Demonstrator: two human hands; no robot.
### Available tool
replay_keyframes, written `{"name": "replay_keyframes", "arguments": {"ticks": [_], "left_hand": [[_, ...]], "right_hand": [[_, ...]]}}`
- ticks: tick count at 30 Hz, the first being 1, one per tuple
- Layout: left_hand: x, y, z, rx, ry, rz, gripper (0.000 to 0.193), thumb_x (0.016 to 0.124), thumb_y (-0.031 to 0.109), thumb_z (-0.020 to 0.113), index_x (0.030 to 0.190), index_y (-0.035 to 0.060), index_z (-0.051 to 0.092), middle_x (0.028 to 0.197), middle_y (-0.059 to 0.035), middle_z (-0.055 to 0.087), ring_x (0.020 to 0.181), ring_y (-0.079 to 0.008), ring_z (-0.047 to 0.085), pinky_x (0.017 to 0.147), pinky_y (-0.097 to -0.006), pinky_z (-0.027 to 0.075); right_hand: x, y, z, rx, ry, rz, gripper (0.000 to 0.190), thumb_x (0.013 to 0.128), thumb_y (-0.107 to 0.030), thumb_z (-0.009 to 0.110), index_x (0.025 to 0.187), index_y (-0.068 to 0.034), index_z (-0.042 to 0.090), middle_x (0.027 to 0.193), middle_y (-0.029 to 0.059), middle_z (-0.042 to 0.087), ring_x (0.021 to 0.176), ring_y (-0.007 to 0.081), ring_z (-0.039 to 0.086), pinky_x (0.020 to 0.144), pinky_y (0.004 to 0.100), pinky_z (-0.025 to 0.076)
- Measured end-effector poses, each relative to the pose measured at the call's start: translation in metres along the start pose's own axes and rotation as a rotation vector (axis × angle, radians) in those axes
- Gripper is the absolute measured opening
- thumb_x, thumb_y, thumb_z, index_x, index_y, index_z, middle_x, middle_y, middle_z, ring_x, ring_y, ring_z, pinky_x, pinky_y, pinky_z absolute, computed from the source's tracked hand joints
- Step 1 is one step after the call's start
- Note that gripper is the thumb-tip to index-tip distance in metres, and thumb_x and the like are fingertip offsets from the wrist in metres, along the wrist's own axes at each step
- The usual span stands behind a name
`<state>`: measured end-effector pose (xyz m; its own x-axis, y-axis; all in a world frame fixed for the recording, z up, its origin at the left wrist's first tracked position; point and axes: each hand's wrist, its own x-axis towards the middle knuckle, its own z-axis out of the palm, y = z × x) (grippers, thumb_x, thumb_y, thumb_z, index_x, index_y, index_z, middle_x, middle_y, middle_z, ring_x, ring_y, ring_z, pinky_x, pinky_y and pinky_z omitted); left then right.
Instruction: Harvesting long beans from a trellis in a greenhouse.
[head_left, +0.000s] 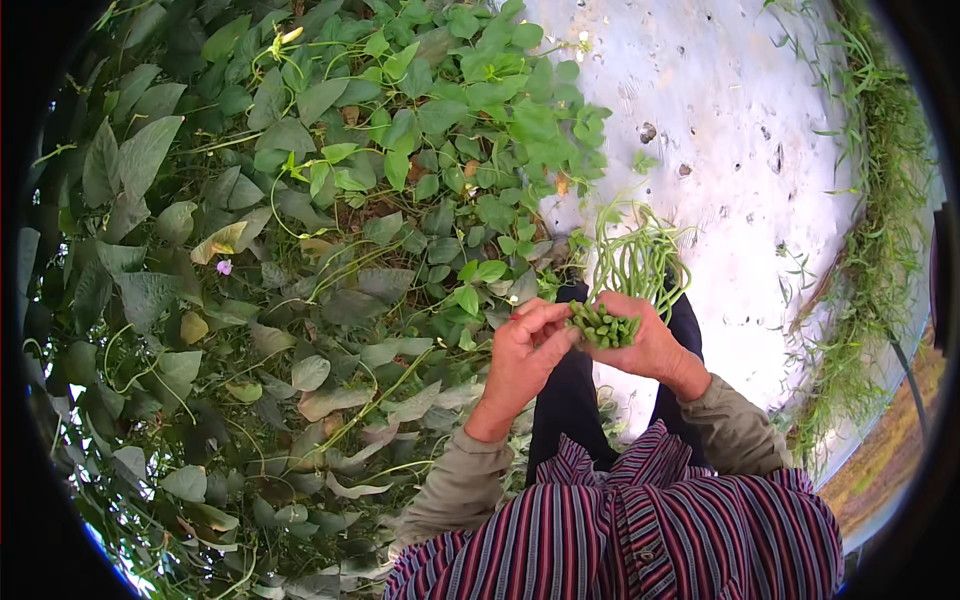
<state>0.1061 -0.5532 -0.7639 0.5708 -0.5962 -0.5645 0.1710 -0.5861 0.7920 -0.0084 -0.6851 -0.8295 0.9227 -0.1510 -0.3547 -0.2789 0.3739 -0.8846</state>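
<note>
A bundle of long green beans, which look like yardlong beans (637, 251), is gripped in my right hand (645, 341). Its gathered ends (606, 330) point up towards me, while the long pods droop in loops beyond the fist. At the left side of those ends, my left hand (529, 345) has its thumb and forefinger pinched together against the beans. A small red bit (516, 317) shows by the left fingers; what it is cannot be made out.
Dense bean vines (337, 225) with some yellowing leaves fill the left side. Pale plastic mulch film (735, 187), dotted with holes and dirt, covers the ground ahead and right. Tall grass (885, 225) lines the far right edge. My dark trouser legs (559, 412) stand below the hands.
</note>
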Motion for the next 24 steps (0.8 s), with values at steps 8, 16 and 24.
{"name": "replay_keyframes", "arguments": {"ticks": [8,16,24], "left_hand": [[-0.026,0.041,-0.013,-0.372,0.021,-0.06,0.025,0.084,-0.001,0.062,0.109,-0.0031,0.06,0.096,-0.0031,0.055,0.081,-0.0083,0.053,0.07,-0.0206,0.045],[-0.042,0.066,-0.059,-0.279,0.086,0.075,0.035,0.081,0.004,0.068,0.114,-0.0016,0.06,0.092,-0.0016,0.055,0.077,-0.0077,0.051,0.068,-0.0209,0.044],[-0.073,0.074,-0.124,0.06,0.237,0.35,0.028,0.08,0.0,0.067,0.107,-0.0019,0.063,0.087,-0.0018,0.056,0.074,-0.0082,0.052,0.063,-0.0218,0.044]], "right_hand": [[-0.001,-0.051,0.007,0.084,-0.146,0.124,0.024,0.072,-0.01,0.074,0.09,-0.002,0.061,0.073,0.0015,0.059,0.069,0.0067,0.052,0.064,0.0255,0.045],[0.023,-0.117,0.04,0.114,-0.265,0.272,0.025,0.073,-0.011,0.075,0.091,-0.001,0.061,0.073,0.0005,0.061,0.068,0.0069,0.052,0.064,0.0244,0.046],[0.049,-0.139,0.105,-0.005,-0.294,0.209,0.025,0.072,-0.013,0.077,0.087,-0.002,0.061,0.073,-0.001,0.06,0.068,0.007,0.052,0.064,0.0241,0.045]]}}
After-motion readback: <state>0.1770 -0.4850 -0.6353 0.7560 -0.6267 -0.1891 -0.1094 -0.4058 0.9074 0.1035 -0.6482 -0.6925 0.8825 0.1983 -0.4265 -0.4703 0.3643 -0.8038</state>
